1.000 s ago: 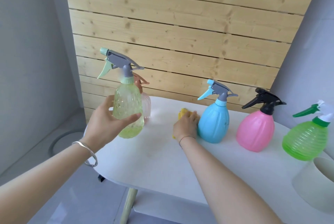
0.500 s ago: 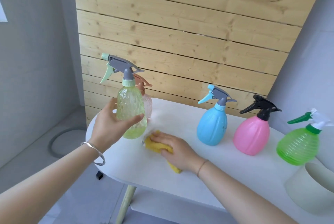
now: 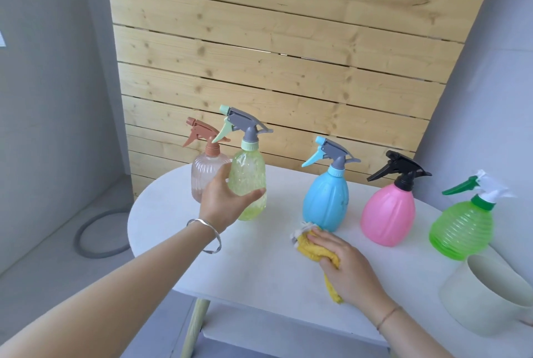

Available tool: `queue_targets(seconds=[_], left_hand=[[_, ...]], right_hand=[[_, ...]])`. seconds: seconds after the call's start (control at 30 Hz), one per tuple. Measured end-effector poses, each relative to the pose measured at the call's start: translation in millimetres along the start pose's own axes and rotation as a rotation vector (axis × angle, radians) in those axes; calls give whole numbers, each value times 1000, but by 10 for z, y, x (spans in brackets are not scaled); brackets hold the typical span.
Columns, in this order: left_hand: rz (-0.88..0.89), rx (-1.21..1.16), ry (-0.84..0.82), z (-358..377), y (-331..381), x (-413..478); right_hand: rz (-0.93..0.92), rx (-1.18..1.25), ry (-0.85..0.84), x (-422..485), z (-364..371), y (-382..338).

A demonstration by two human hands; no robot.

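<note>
Your left arm [image 3: 115,294] stretches forward, and your left hand [image 3: 223,201] wraps its thumb and fingers round the bottle [image 3: 248,173]. Your right hand [image 3: 346,265] lies palm down, fingers pressing on the cloth [image 3: 308,249].

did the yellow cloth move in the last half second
Yes. The yellow cloth under the right hand slid right, from the yellow-green bottle to the blue bottle.
</note>
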State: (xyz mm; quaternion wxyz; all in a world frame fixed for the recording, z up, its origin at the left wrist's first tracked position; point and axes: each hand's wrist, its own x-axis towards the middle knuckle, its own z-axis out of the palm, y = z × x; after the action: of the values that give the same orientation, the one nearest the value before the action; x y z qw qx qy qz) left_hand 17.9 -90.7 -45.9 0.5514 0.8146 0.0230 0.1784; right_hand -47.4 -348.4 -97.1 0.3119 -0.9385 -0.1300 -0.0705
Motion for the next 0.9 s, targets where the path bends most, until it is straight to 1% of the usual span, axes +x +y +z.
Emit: queue_targets(seconds=[0.17,0.33,0.57,0.7,0.73,0.77,0.8,0.87,0.9], left_hand=[[-20,3,33,253,-12,129],[-21,26,16,442,16,174],[-13,100,4,479,-5,161],[-34,123,-51,465,36,124],[-55,117,-42,482,71,80],[-59,110,5,474,104,25],[-7,98,80,477,155,-41],[245,61,230,496,334,-203],[365,30,237,547,455,-305]], right_hand=[[7,-9,26,-12,41,-19],[3,-21,24,-7,29,-22],[3,-41,19,-14,19,-80],[28,-60,-5,-52,-10,-158],[36,-65,-12,-81,-39,-155],[39,-68,-16,-105,-47,-162],[49,-75,-12,-140,-67,-160],[79,-96,21,-229,-124,-130],[103,-107,38,-297,-172,-85]])
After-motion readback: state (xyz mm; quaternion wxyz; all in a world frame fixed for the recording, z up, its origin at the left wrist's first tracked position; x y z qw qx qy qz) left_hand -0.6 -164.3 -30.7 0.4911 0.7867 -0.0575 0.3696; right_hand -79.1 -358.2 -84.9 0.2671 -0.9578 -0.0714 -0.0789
